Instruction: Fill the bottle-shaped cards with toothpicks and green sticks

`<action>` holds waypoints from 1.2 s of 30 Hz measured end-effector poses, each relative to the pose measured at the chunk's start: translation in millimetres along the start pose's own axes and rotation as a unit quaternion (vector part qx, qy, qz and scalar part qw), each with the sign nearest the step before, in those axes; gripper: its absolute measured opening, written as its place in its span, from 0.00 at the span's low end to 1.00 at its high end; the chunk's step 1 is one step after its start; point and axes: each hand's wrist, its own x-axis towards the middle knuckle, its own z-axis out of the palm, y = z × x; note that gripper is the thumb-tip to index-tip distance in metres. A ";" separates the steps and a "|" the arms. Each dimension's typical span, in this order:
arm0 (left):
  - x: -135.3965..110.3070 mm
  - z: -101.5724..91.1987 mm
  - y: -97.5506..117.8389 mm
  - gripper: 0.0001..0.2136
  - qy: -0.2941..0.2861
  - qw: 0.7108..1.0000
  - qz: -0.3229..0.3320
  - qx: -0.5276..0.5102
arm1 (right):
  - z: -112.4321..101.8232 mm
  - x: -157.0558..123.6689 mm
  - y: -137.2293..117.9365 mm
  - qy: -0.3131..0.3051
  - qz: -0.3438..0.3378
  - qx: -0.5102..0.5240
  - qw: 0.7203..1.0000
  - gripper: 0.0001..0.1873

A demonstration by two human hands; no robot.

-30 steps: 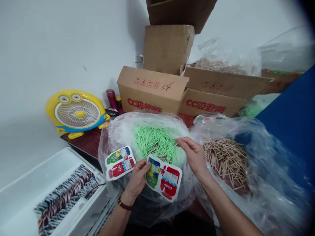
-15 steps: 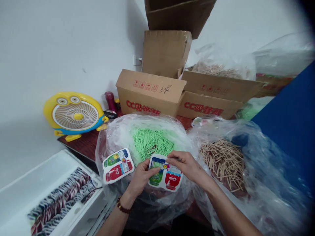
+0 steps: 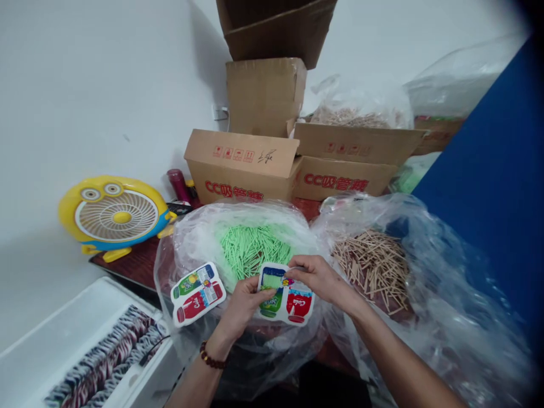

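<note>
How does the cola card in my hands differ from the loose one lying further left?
The held card is in the left hand, with the right hand at its upper edge; the loose card lies unheld on the plastic bag. In view, the held card has its green panel left of the red; the loose card has green above red. Both share white borders and Cola print.

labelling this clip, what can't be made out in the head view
In the head view:
Part of left hand behind held packet: packet hides it.
Whatever the right hand may pinch: hidden by that hand.
Inside of left lettered carton: hidden by its flap.
Near end of white box: cut off by bottom edge.
</note>
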 end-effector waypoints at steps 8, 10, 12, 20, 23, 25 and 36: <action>-1.8 6.0 10.6 0.13 -0.008 0.997 0.051 0.061 | -19.4 -14.3 -31.7 -0.020 -0.103 -0.108 0.989 0.09; -4.1 7.2 15.5 0.11 -0.007 0.992 0.089 0.090 | -23.1 -17.4 -40.2 -0.010 -0.138 -0.145 0.980 0.10; -6.0 8.6 19.3 0.11 -0.004 0.984 0.114 0.134 | -25.5 -18.8 -45.3 0.007 -0.156 -0.163 0.974 0.11; -4.9 17.5 19.7 0.13 0.015 0.988 0.121 0.099 | -33.6 -15.7 -44.3 0.027 -0.119 -0.157 0.980 0.10; -4.3 22.5 18.8 0.12 -0.030 0.997 0.073 0.013 | -34.6 -15.5 -37.1 0.032 -0.090 -0.131 0.987 0.10; -4.1 25.8 18.5 0.14 -0.048 0.998 0.044 0.001 | -33.6 -15.5 -31.8 0.027 -0.068 -0.107 0.992 0.10; -3.5 33.1 11.1 0.13 -0.012 0.999 0.012 -0.048 | -33.7 -16.0 -16.0 -0.029 -0.017 -0.047 0.998 0.09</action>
